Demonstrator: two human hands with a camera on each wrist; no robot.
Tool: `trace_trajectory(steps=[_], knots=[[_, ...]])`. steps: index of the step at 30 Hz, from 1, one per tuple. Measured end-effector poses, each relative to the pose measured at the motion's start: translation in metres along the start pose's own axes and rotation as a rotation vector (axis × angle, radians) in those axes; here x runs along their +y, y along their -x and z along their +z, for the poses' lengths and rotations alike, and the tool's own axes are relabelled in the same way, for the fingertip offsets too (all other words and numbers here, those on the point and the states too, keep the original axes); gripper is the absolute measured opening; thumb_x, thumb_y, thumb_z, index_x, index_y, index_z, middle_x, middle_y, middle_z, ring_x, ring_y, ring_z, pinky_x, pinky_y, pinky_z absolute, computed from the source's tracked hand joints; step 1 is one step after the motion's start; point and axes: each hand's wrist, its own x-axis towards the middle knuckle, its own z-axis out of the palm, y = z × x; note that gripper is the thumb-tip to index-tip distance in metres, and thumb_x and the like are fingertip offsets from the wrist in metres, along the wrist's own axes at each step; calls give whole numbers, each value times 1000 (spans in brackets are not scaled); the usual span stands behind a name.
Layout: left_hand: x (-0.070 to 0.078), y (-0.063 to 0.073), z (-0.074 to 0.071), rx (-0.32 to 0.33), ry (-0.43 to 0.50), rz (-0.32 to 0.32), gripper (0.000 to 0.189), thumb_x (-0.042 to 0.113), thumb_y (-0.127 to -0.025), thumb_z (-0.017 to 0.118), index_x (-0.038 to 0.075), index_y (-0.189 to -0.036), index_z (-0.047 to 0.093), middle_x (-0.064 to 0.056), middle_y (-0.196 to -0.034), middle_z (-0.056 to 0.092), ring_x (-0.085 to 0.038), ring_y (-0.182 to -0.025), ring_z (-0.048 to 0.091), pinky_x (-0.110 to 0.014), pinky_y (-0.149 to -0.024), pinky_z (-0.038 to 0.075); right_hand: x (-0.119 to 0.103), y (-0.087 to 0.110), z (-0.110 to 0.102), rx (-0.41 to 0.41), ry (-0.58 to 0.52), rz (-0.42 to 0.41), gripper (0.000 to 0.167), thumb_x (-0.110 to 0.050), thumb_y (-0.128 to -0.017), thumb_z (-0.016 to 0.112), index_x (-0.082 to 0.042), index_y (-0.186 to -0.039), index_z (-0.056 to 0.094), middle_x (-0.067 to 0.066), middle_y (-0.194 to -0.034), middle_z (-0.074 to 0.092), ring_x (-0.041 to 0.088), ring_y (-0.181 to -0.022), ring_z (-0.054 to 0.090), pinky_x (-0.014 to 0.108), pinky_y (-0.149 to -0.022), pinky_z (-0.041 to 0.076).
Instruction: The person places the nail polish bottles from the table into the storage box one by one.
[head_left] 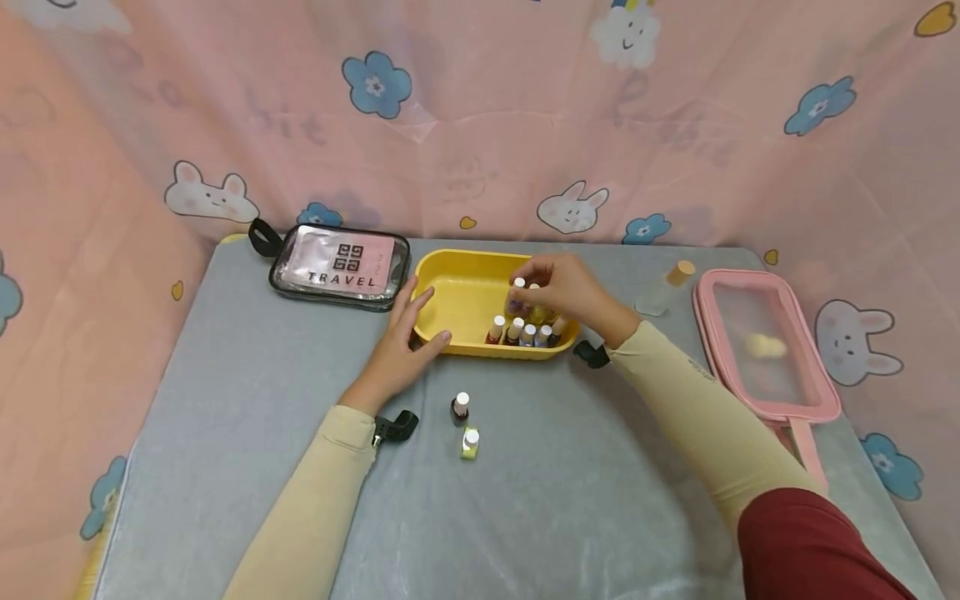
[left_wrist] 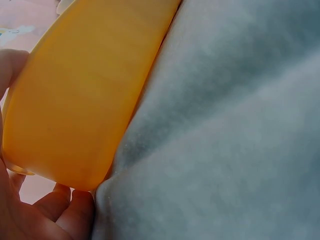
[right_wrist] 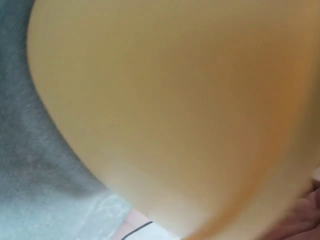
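Note:
A yellow plastic tray (head_left: pixel 467 292) sits near the back of the table. My left hand (head_left: pixel 397 350) holds its left end, thumb at the front rim and fingers round the side; the left wrist view shows the fingers against the tray's outer wall (left_wrist: pixel 80 100). Over the tray's right part, my right hand (head_left: pixel 573 287) pinches a white-capped nail polish bottle (head_left: pixel 517 293). Several more nail polish bottles (head_left: pixel 513 332) stand along the front right inside. In front of the tray are a dark nail polish bottle (head_left: pixel 460 409) and a yellow-green one (head_left: pixel 469 444). The right wrist view mostly shows the tray's blurred wall (right_wrist: pixel 150 110).
A black-edged clear travel pouch (head_left: pixel 341 267) lies left of the tray. To the right are a clear bottle with a wooden-looking cap (head_left: pixel 678 273) and a pink zipped pouch (head_left: pixel 765 346). A patterned pink curtain (head_left: pixel 472 125) hangs behind the grey-covered table (head_left: pixel 247 400).

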Motion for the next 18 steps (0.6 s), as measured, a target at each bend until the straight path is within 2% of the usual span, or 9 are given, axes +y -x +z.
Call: trace_trajectory(steps=[4, 9, 11, 13, 16, 18], knots=[[0, 0, 0, -2, -2, -2, 77, 39, -102, 69, 16, -167, 35, 11, -177, 1, -23, -162, 8, -53, -127, 21, 2, -2, 3, -22, 31, 4, 24, -25, -93, 85, -11, -112, 79, 5, -108, 73, 27, -110, 63, 47, -101, 52], [0, 0, -1, -2, -1, -2, 76, 37, -102, 69, 16, -167, 35, 10, -177, 1, -24, -161, 9, -52, -127, 21, 3, -2, 4, -22, 9, -2, 30, -26, -94, 85, -9, -117, 78, 7, -113, 73, 29, -116, 63, 49, -105, 50], [-1, 1, -1, -2, 1, -7, 76, 37, -102, 68, 16, -167, 35, 10, -177, 1, -24, -161, 10, -51, -127, 21, 4, 0, 3, -4, 31, -8, 39, -31, -95, 83, -9, -127, 75, 8, -124, 71, 31, -124, 60, 52, -110, 46], [-1, 1, 0, -3, 2, -10, 76, 37, -102, 69, 16, -167, 35, 10, -177, 1, -24, -161, 11, -50, -127, 22, 0, 7, 2, 60, 39, -27, 48, -36, -97, 80, -10, -135, 70, 9, -135, 68, 33, -132, 55, 55, -114, 42], [0, 0, 0, -4, 6, -10, 76, 36, -102, 69, 16, -167, 35, 10, -177, 1, -24, -161, 11, -50, -127, 22, -9, 31, 4, 222, -13, -178, 47, -30, -96, 81, -8, -136, 70, 10, -139, 67, 32, -135, 54, 56, -117, 38], [0, 0, 0, -5, 8, -6, 76, 35, -102, 69, 15, -167, 34, 10, -177, 1, -24, -161, 11, -50, -127, 22, -17, 54, 12, 301, -89, -332, 38, -17, -94, 84, -4, -128, 73, 11, -130, 71, 29, -127, 59, 50, -113, 43]])
